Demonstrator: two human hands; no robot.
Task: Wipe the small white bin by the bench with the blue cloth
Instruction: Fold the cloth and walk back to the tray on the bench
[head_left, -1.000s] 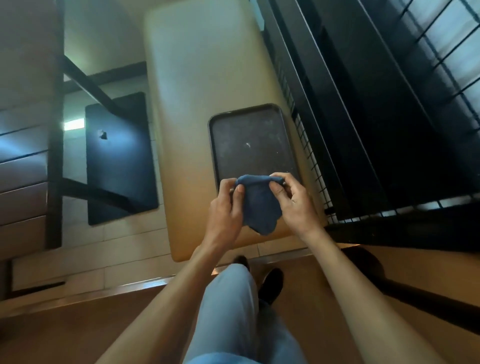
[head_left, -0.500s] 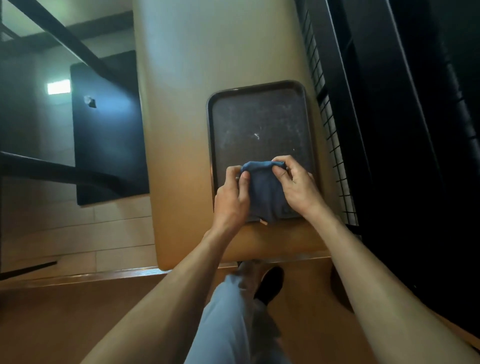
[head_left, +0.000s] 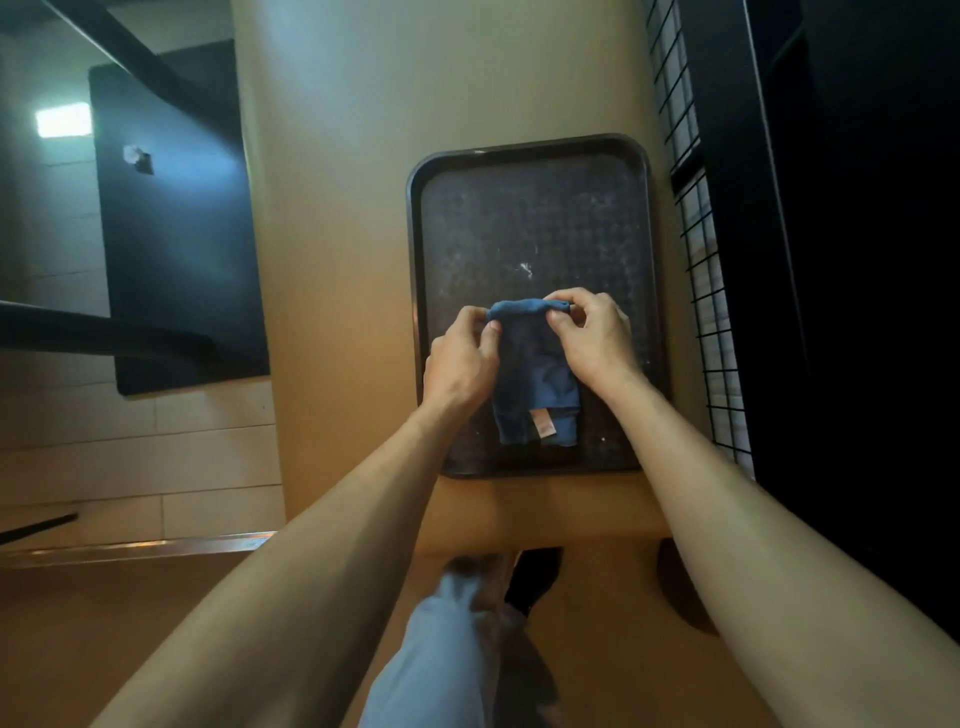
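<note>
both hands' fingers (head_left: 491, 328) pinched closed on blue cloth (head_left: 535, 384) over tray (head_left: 519, 218).

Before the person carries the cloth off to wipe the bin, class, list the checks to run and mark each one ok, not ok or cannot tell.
1. Both hands hold the blue cloth: ok. The left hand and right hand pinch its top fold.
2. Cloth clear of the tray: cannot tell. Its lower end, with the label, hangs over or rests on the tray.
3. Cloth folded to a wiping pad: not ok, it hangs loose.
4. Small white bin in view: not ok, no bin shows here.
5. Cloth damp or clean: cannot tell.
6. Tray fully on the bench: ok.
</note>
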